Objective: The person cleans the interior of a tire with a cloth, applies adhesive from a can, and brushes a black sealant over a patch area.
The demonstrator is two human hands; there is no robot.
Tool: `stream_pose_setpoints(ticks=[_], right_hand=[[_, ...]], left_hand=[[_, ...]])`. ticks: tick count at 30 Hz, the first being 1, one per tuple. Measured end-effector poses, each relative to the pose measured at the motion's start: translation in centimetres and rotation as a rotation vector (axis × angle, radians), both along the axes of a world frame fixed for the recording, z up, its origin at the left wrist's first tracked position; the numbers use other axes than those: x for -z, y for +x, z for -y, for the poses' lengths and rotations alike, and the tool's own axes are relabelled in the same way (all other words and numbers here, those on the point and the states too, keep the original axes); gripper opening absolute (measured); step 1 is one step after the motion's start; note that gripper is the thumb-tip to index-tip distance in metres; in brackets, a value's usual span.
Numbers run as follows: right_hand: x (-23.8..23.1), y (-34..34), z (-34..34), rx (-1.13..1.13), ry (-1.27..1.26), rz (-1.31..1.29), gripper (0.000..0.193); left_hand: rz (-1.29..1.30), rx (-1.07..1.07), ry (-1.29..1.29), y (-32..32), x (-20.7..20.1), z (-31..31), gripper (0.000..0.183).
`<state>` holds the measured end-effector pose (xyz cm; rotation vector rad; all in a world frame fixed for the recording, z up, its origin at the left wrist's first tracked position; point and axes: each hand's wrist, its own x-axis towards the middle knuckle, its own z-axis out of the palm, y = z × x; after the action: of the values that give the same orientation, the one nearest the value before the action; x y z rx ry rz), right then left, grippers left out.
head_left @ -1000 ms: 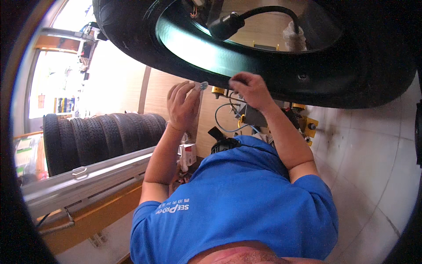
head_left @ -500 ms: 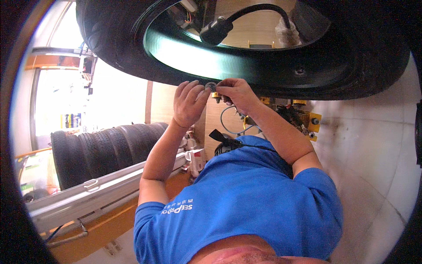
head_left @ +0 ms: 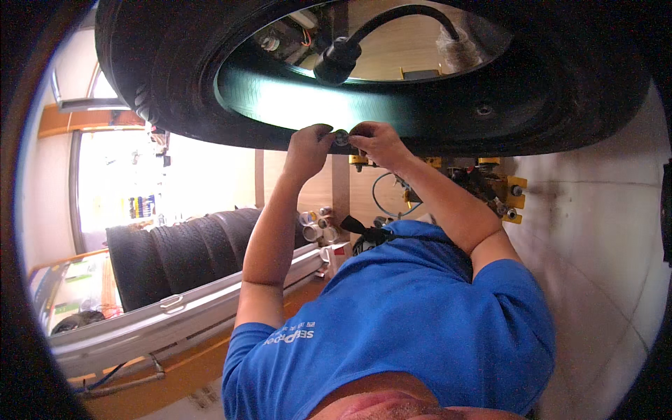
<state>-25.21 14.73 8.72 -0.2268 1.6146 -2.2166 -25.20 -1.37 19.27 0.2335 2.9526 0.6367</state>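
Note:
A large black tyre [head_left: 175,105] hangs in front of me, its inner wall lit brightly by a lamp [head_left: 337,61] on a bent black neck. At the tyre's near lower edge, both hands hold a small round disc [head_left: 341,138], dark with a paler rim. My left hand [head_left: 308,149] pinches its left side, fingers curled and thumb toward it. From the other side, my right hand [head_left: 381,145] grips it between thumb and forefinger. Fingertips partly cover the disc. A small roundish mark [head_left: 483,109] shows on the tyre's inside, to the right.
Several tyres [head_left: 182,255] stand in a row at the left behind a white rail [head_left: 189,322]. Yellow-and-black machine parts [head_left: 507,190] and a thin blue hose [head_left: 376,198] sit below the hanging tyre. Pale tiles [head_left: 595,231] are on the right.
My left hand's fingers, raised and spread half a second ago, have curled in toward the disc. My right hand keeps its pinch. The whole view has shifted slightly.

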Motion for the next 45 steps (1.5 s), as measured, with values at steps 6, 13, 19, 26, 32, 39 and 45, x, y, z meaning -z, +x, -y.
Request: stream_pose_setpoints(ticks=[6,13,19,26,32,39,45], right_hand=[[-0.7,-1.5,0.5,-0.016,-0.047,0.081,0.016],[1.2,-6.4,5.5,0.004,-0.091,0.360,0.014],[7.3,-12.6,13.5,-0.068,-0.414,0.618,0.009],[3.1,-11.3,11.6,0.035,-0.533,0.370,0.020],[3.6,-14.1,13.2,0.246,-0.282,0.409,0.020],[6.5,-13.5,15.5,0.375,-0.207,0.330,0.010],[12.1,-19.2,16.8,0.556,0.595,-0.348,0.021]], left_hand=[[0.049,0.035,-0.151,-1.9,-0.7,0.3,0.019],[-0.003,0.040,-0.593,-7.4,1.5,1.7,0.012],[0.618,-0.272,-0.860,-16.5,5.1,5.5,0.012],[0.479,-0.030,-1.028,-17.7,8.7,5.6,0.030],[0.440,0.114,-1.259,-20.8,8.8,6.5,0.049],[0.519,0.104,-1.225,-18.7,9.4,6.1,0.048],[0.365,-0.018,-1.030,-20.6,8.3,3.1,0.048]])
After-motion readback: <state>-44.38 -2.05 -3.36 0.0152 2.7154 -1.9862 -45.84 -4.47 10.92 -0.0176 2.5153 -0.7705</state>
